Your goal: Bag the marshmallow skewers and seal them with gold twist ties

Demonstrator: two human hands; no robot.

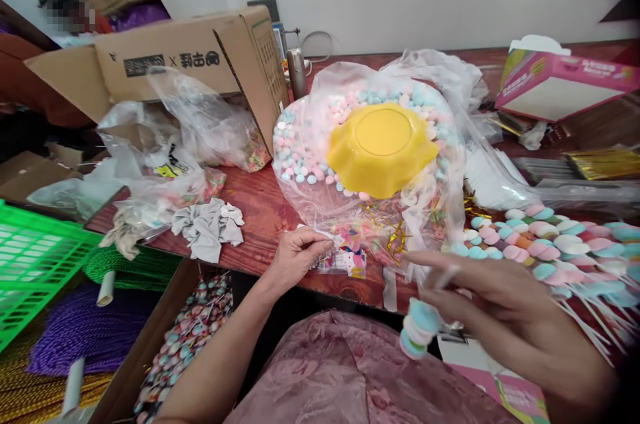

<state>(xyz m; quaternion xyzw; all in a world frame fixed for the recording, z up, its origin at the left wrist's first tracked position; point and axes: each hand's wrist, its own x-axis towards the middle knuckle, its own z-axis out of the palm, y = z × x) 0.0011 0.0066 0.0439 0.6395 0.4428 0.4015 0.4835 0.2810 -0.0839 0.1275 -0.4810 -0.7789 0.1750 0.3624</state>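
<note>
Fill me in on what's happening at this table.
A seated person is working with both hands. The left hand seems to pinch the edge of a printed packet near the table's front edge, while the right hand holds a short pastel stack above the lap. Behind them, a yellow bowl, apparently upside down, rests on a clear bag of loose pastel pieces. More stacks on white sticks lie at right.

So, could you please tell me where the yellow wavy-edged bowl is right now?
In the head view, the yellow wavy-edged bowl sits upside down slightly right of centre, amid pastel sweets and clear plastic, beyond the left hand.
</note>
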